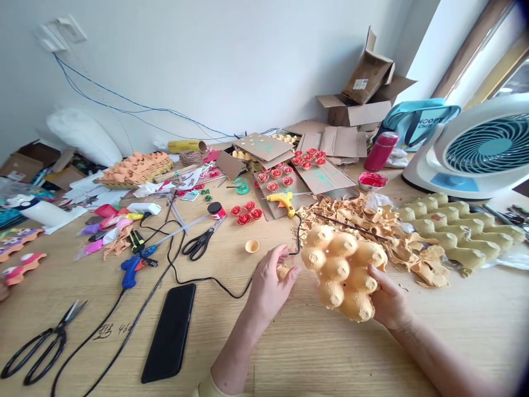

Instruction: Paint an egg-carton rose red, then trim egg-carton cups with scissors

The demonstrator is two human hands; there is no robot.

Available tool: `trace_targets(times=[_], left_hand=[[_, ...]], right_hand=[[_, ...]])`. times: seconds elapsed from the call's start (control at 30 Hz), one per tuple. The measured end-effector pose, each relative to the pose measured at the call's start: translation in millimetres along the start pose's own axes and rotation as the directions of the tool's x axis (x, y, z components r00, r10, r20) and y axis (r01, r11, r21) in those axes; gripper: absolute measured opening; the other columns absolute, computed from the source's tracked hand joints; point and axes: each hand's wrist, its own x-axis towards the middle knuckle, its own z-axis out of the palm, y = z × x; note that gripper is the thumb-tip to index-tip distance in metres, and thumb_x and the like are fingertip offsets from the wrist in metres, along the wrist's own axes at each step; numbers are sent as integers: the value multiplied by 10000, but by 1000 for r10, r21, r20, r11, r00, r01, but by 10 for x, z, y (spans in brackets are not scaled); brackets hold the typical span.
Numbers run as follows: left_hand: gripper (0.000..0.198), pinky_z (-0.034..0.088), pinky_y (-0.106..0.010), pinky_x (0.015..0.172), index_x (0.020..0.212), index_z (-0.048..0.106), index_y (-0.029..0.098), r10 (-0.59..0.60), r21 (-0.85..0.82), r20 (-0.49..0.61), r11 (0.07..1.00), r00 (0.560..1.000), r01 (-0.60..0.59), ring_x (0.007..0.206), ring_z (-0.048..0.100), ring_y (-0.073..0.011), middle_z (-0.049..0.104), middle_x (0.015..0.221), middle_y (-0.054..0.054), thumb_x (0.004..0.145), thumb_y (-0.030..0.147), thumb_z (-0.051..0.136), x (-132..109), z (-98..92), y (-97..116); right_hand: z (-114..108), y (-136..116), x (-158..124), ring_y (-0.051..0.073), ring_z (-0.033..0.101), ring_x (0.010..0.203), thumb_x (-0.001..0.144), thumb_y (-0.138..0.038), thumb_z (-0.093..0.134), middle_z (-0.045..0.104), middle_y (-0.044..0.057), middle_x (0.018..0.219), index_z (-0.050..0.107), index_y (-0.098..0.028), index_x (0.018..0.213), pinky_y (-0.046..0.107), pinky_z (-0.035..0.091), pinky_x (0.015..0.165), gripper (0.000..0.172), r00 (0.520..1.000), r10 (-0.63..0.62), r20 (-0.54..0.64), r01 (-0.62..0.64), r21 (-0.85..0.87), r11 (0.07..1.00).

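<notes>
My right hand grips the lower right edge of a piece of orange egg carton, holding it tilted above the wooden table. My left hand is closed in a pinch on a small orange carton cup just left of the big piece. A loose orange cup lies on the table beyond my left hand. A pile of torn carton scraps lies behind the carton piece.
A black phone, black scissors, a second pair of scissors, a blue glue gun and a yellow glue gun lie about with cables. Red paper roses sit on cardboard. A whole egg tray and a fan stand right.
</notes>
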Motion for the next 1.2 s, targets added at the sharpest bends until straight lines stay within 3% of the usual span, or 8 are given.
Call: trace_targets(times=[0.13,0.23,0.33,0.57,0.73,0.97,1.2], left_hand=[[735,548,-383,910,1422,384,187,-51,-434,180,892,982,126,1091,657,-263,601,1304,-166,846,512,702,21,138,97],[741,539,-362,944,1383,411,189,-34,-568,226,807,974,160,1160,633,-276,590,1339,-157,802,486,763,67,248,134],[650,525,-355,955,1309,479,204,-42,-532,152,839,987,118,1139,635,-266,630,1298,-126,781,405,800,119,340,122],[515,522,-359,888,1182,538,219,-104,-474,20,875,994,102,1014,655,-237,694,1122,-77,771,398,791,159,534,4],[511,513,-357,870,1145,541,207,-115,-461,-7,882,993,99,978,652,-236,692,1095,-81,750,390,808,121,565,7],[438,498,-348,890,1131,550,218,-133,-467,-22,878,991,107,973,644,-222,698,1070,-62,754,246,771,74,520,85],[436,504,-304,789,1118,545,211,-142,-516,14,847,990,128,873,629,-193,690,988,-44,733,225,749,75,469,169]], right_hand=[[-1,42,-24,323,748,1010,720,-455,806,802,87,1017,756,-223,1037,509,562,980,396,997,79,23,-76,-115,990],[-7,92,-35,329,738,1035,732,-466,796,799,91,1025,754,-222,1071,517,550,993,420,995,64,78,-48,-188,981],[-15,107,-29,339,713,1097,730,-493,791,792,100,1055,735,-224,1138,529,511,1044,492,992,31,119,-2,-237,971],[-28,40,-26,381,655,1185,696,-615,786,746,154,1184,648,-196,1314,569,452,1090,759,983,101,152,-27,-426,904],[-31,58,-24,381,656,1171,681,-638,789,750,158,1170,672,-203,1284,547,474,1072,753,995,51,90,-4,-455,890],[21,96,-57,381,668,1149,668,-630,790,758,155,1146,674,-201,1281,552,485,1057,757,988,43,146,20,-403,915],[57,144,-114,367,691,1110,680,-562,793,779,126,1084,693,-224,1250,541,510,1034,670,992,-10,123,46,-293,955]])
